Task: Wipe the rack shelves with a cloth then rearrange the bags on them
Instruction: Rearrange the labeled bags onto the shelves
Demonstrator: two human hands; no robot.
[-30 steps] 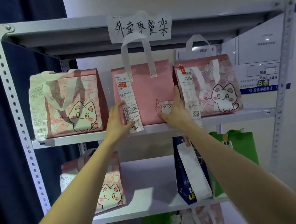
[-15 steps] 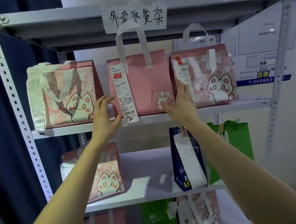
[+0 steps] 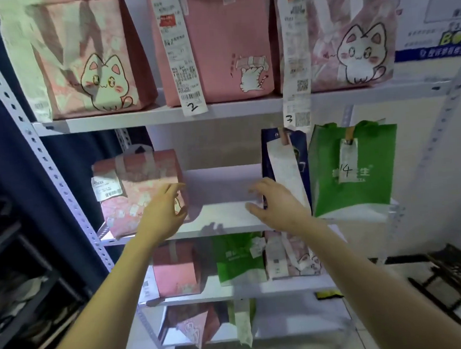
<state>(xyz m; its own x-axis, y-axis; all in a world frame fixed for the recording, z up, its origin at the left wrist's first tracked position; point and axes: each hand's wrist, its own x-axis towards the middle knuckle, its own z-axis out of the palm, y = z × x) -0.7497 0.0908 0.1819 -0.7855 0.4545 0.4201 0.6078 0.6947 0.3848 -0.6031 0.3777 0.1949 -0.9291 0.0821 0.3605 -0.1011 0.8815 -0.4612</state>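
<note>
Head view: left hand (image 3: 164, 216) and right hand (image 3: 277, 204) spread open, empty; no cloth visible. Pink bag (image 3: 133, 191) by the left, navy bag (image 3: 285, 165) by the right; rearranging apparently unfinished.

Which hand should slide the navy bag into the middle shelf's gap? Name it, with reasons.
Right. The right hand hovers open just beside the navy bag, near its lower left edge. The left hand is farther off, in front of the pink cat bag.

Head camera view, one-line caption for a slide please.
Left hand reaches by a pink cat bag, right hand by a navy bag, on one rack shelf.
</note>
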